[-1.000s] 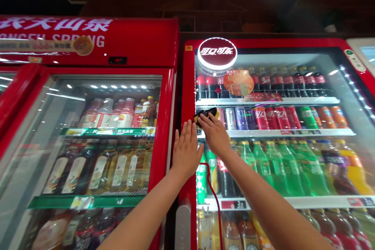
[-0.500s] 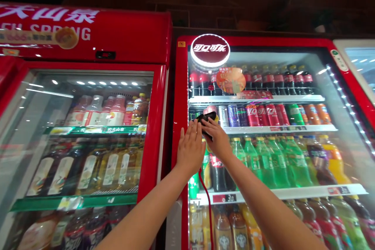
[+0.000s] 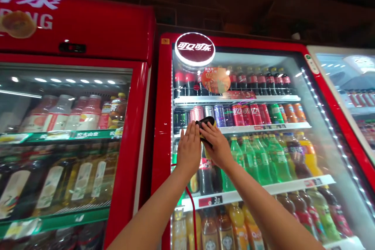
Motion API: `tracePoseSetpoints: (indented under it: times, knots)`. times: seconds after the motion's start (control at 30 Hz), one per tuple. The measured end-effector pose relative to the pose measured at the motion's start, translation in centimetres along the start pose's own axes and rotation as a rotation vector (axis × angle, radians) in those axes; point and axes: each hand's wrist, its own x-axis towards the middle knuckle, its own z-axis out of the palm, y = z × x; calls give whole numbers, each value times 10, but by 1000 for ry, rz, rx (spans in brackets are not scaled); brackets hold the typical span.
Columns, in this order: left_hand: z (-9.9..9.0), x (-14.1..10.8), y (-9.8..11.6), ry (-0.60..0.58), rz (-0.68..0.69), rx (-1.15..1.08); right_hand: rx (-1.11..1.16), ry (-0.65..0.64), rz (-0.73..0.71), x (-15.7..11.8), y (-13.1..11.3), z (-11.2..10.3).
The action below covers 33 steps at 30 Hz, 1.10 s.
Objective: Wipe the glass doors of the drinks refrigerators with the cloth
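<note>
My right hand [image 3: 217, 146] is closed over a small black-and-yellow object [image 3: 207, 120], whose exact kind I cannot make out. That object sits in front of the glass door [image 3: 319, 152] of a red drinks cooler, at about the height of the can shelf. Beside it, my left hand [image 3: 190, 152] is raised with fingers straight and close together, its fingertips at the object's left edge. A thin red cord [image 3: 191, 203] hangs below my hands. Both palms face away from me, so their contact with the glass is hidden.
A lit round sign [image 3: 195, 49] is at the cooler's top left, near an orange sticker [image 3: 216, 80]. Cans [image 3: 246, 115] and green bottles [image 3: 258, 160] stand on shelves behind the glass. Another red cooler [image 3: 117, 31] is on the left, a white-framed one [image 3: 318, 60] on the right.
The view has turned right, so the coolers appear further left. My hands and the black-and-yellow object have moved a little to the right across the door.
</note>
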Motion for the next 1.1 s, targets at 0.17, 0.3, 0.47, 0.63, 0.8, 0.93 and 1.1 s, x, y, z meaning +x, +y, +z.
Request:
tracePoseSetpoints:
  times: [0.17,0.3,0.47,0.63,0.8,0.93,1.1]
  knots:
    - [10,-10,30,-14,93,-6,-216,-57,-32,-40,11,-29]
    - [15,20,53,1,83,-12,-315,68,71,-31,39,-36]
    - [18,38,47,57,68,22,-260,135,73,-8,39,-23]
    - [27,15,59,86,60,22,-222,-21,-46,-35,44,-39]
    - [34,40,98,47,58,-6,-154,14,-34,-41,90,-63]
    - [29,76,103,44,43,3,-97,103,17,-14,108,-61]
    - [30,65,83,109,74,7,-117,67,-42,-13,90,-57]
